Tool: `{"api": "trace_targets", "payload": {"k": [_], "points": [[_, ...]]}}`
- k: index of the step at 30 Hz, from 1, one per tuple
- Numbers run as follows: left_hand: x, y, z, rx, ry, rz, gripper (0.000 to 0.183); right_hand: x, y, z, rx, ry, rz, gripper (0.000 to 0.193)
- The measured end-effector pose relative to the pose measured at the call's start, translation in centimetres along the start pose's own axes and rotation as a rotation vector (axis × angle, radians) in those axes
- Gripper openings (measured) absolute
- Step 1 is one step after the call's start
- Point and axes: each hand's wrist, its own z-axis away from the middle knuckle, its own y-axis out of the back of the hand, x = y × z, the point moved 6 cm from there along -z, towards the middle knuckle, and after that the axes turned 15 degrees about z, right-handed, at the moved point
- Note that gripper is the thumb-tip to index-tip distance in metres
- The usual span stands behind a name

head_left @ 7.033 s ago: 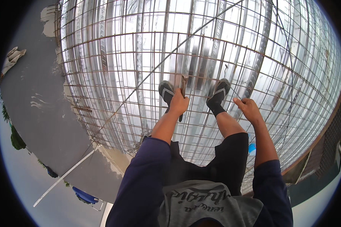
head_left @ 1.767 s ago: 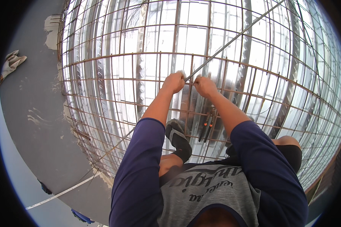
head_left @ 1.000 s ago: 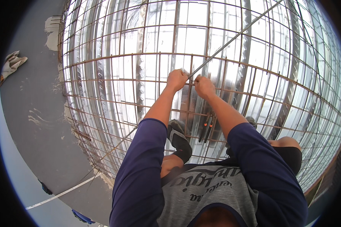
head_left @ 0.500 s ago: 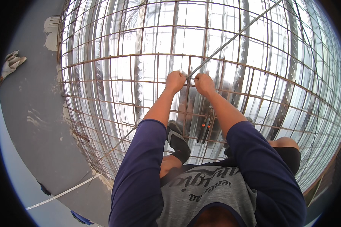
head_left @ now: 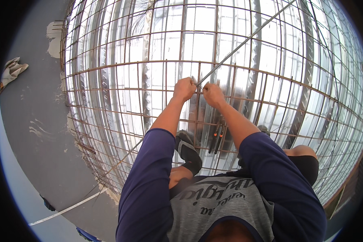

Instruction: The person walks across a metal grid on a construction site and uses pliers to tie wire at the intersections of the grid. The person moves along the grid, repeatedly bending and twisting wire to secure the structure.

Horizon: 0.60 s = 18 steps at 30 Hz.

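My left hand is closed in a pinch beside a crossing of the rusty steel mesh. Just to its right, my right hand has its fingers curled tight too. Whatever lies between the fingers is too small to make out. A long grey rod or conduit slants over the mesh from the far right, its near part passing between my hands. Closer to my body, pliers or cutters with black and orange handles lie at the mesh, below my right forearm.
Shiny ribbed metal decking spreads under the mesh. My dark shoe rests near the tool. At left is a grey surface with a crumpled pale sack or cloth and a white strip. A dark cable runs at right.
My right hand has moved slightly left, closer to the left one. The view has shifted a little; the left hand still pinches at about the same crossing.
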Motion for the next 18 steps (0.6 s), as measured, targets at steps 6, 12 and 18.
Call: {"api": "trace_targets", "payload": {"k": [6, 12, 18], "points": [[2.0, 0.0, 1.1, -0.001, 0.061, -0.027, 0.017, -0.9, 0.0, 0.2, -0.02, -0.028, -0.048, 0.024], [1.2, -0.3, 1.5, 0.131, 0.167, 0.061, 0.018, -0.1, -0.7, -0.2, -0.034, 0.06, -0.03, 0.026], [-2.2, -2.6, 3.1, 0.454, 0.214, 0.396, 0.028, -0.5, 0.3, 0.9, -0.097, 0.098, 0.039, 0.031]]}}
